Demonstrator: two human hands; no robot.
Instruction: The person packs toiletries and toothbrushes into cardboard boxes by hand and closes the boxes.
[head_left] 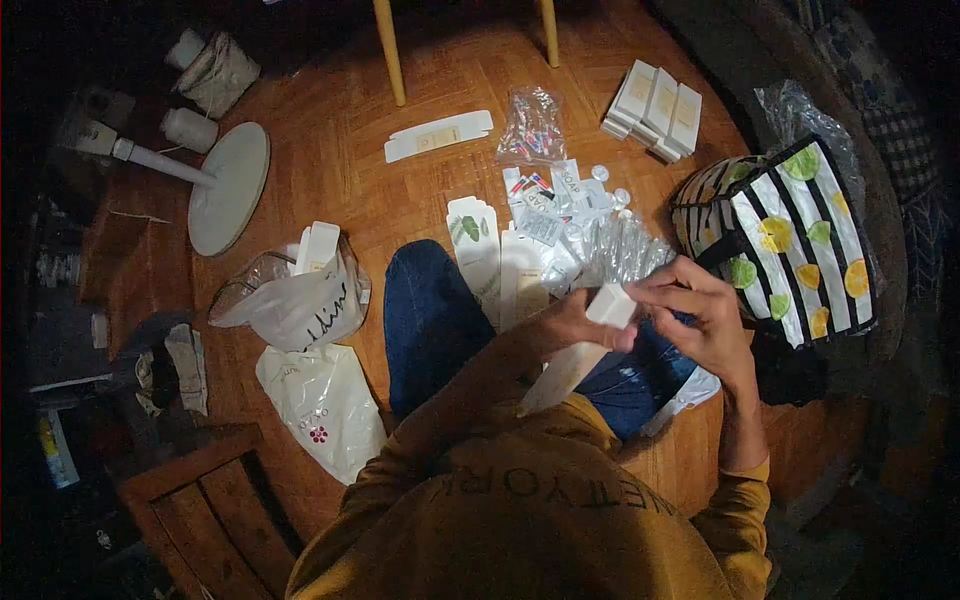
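My left hand (580, 325) is wrapped round a long white carton (563, 377), held tilted in front of my chest. At its upper end the fingers of my right hand (708, 318) are bent and pinch near the end flap. Whether the flap is fully tucked in cannot be made out. Beyond my hands on the floor lie clear plastic packets (625, 247), small white soap packets (567, 186) and flat white cartons with a leaf print (473, 240). My denim-covered knee (432, 320) is left of them.
A stack of white cartons (655, 110) sits far right, near a striped fruit-print bag (795, 240). A flattened carton (440, 136) and a clear bag of small coloured items (532, 125) lie ahead. White plastic bags (320, 410) and a round-based stand (232, 190) are at left.
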